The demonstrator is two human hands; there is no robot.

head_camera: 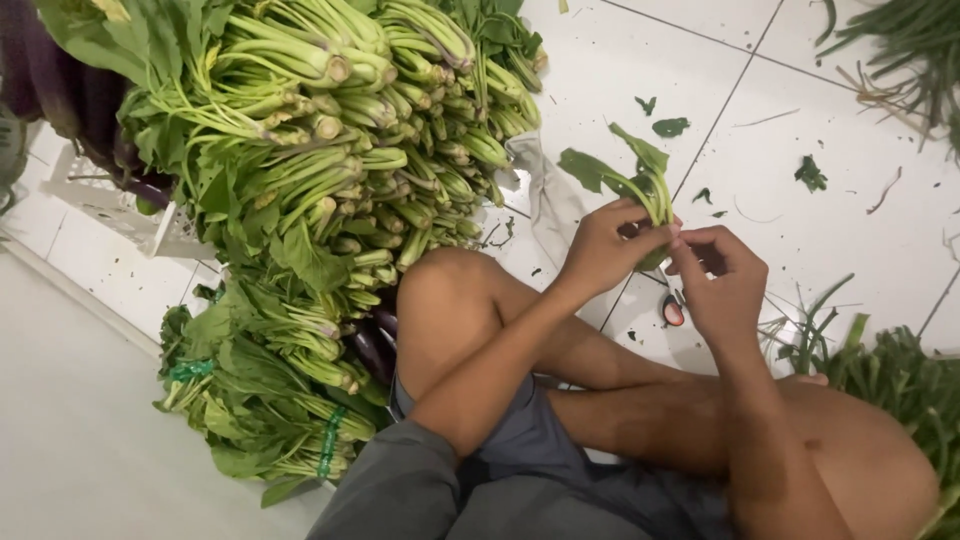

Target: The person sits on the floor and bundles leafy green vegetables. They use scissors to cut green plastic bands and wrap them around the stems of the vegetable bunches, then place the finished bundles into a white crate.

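I sit on a white tiled floor [850,230] with my knees bent. My left hand [603,247] grips a small bunch of leafy greens [640,180] by the stems, leaves pointing up and away. My right hand [722,280] pinches the base of the same bunch with thumb and forefinger. Both hands meet above my knees. To my left lies a big pile of bundled leafy greens [330,150], cut stem ends facing me.
A white plastic crate [110,205] with dark purple eggplants [60,90] stands at far left. More green stalks lie at right [900,380] and top right [910,50]. Leaf scraps [810,175] dot the tiles. A small red and black object [673,311] lies under my hands.
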